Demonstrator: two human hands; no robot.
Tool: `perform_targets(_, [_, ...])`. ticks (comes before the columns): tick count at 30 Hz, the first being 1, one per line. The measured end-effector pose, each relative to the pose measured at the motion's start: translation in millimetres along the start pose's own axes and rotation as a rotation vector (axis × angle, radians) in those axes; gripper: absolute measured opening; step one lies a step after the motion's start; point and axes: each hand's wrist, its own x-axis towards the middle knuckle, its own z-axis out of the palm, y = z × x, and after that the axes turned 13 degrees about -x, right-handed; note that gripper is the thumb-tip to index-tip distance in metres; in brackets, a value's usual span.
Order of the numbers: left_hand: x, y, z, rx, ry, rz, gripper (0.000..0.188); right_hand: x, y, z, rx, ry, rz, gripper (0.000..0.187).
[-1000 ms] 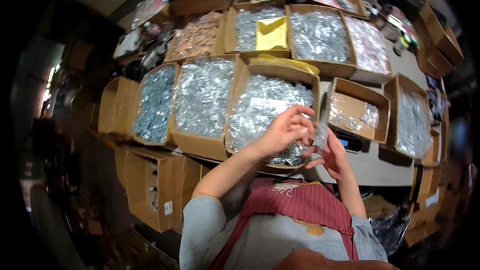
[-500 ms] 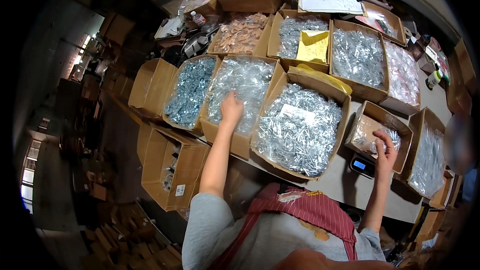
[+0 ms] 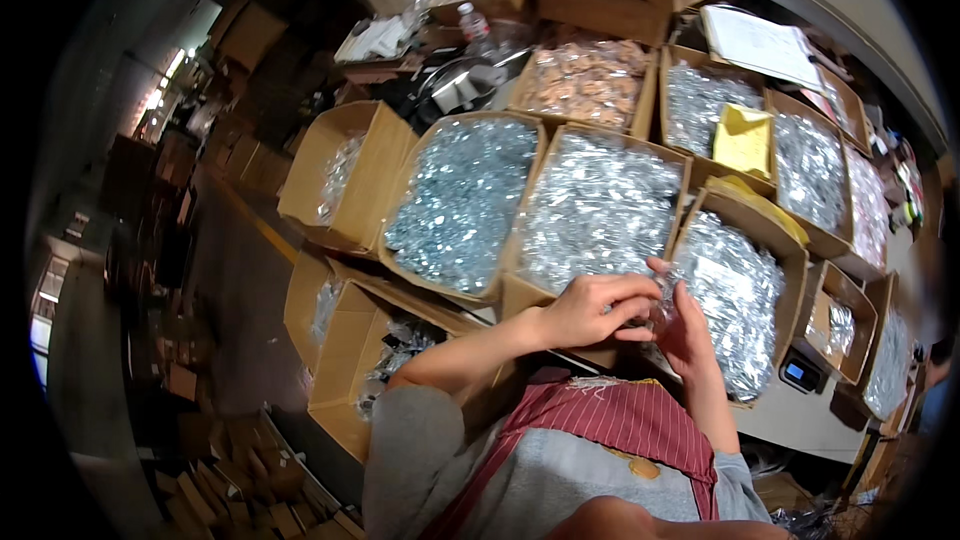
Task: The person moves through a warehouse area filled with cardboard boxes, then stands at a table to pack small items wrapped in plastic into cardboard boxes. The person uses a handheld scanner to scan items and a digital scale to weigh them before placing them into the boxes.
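My left hand [image 3: 600, 308] and my right hand [image 3: 690, 335] are together in front of me, above the near edges of two cartons. The left hand's fingers are bent and closed toward the right hand. The right hand's fingers curl up facing them. Whatever lies between the fingertips is too small and blurred to name. Behind the left hand is a carton of clear shiny packets [image 3: 600, 205]. Just beyond the right hand stands a carton of silvery metal pieces in clear bags [image 3: 735, 310].
A carton of bluish metal parts [image 3: 462, 200] stands on the left, with a carton of orange-brown pieces [image 3: 585, 85] behind. At right, a small carton [image 3: 835, 325] sits by a digital scale [image 3: 800, 372]. A yellow paper [image 3: 743, 140] lies on another carton.
My left hand has come out of the carton of clear packets and moved right. My right hand has left the small carton by the scale and moved left to meet it. The view has turned left.
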Motion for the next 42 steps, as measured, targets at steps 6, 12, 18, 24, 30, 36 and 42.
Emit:
perform_targets(6, [-66.8, -56.7, -212.6, 1.117, 0.443, -0.151, 0.038, 52.2, 49.2, 26.4, -0.163, 0.435, -0.085, 0.022])
perform_targets(12, [-126.1, -101.9, -289.8, 1.108, 0.396, -0.417, 0.018, 69.3, 70.7, 60.0, -0.444, 0.515, -0.104, 0.023])
perform_targets(18, [-97.7, -16.4, -213.9, 0.319, 0.436, -0.086, 0.015, 114.8, 73.0, 127.1, -0.338, 0.106, -0.011, 0.050])
perform_targets(24, [-83.7, 10.8, -267.4, 0.481, 0.366, 0.191, 0.015, 151.1, 97.1, 114.7, 0.337, -0.335, 0.197, 0.047])
perform_targets(30, [-133.0, -38.3, -489.6, 1.391, 0.678, -0.927, 0.051, 125.3, 94.4, 92.0, 0.280, -0.036, 0.137, 0.036])
perform_targets(36, [-170.6, -39.9, -519.1, 0.571, 0.949, -0.435, 0.020, 84.8, 61.7, 70.5, 0.040, 0.231, -0.050, 0.042])
perform_targets(42, [-82.4, 38.8, -338.5, -0.324, 0.542, -0.165, 0.014, 73.0, 33.9, 84.6, 0.093, -0.152, 0.017, 0.082])
